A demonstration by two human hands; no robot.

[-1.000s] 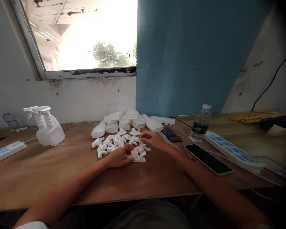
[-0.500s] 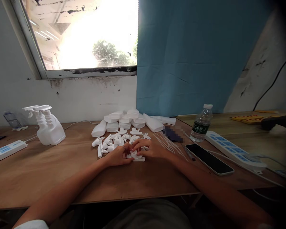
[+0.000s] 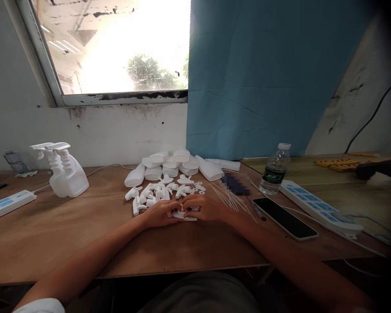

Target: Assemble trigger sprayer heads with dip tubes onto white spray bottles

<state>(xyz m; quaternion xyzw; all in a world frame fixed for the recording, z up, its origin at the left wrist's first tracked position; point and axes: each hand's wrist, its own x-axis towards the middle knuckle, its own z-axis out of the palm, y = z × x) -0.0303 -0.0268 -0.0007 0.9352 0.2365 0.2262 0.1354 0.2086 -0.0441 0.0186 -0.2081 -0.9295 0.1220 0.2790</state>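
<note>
Both hands meet low over the table in front of a heap of white spray heads (image 3: pixel 163 191). My left hand (image 3: pixel 161 214) has its fingers closed on a white plastic part (image 3: pixel 179 214). From the right, my right hand (image 3: pixel 203 208) curls its fingers round the same part, fingertips close to the left ones. The fingers hide much of its shape. A flat white edge shows under the right fingers. Small white rings (image 3: pixel 198 187) lie just behind my right hand, and thin white tubes (image 3: pixel 230 195) fan out to its right.
White bottles (image 3: pixel 171 165) are piled at the wall. Two sprayer bottles (image 3: pixel 68 174) stand left. On the right are a phone (image 3: pixel 285 218), a water bottle (image 3: pixel 273 174) and a power strip (image 3: pixel 319 206); another strip (image 3: pixel 11 204) lies far left.
My right hand has shifted slightly left and its fingers have curled further over the white part. More of the rings and spray heads behind it now show.
</note>
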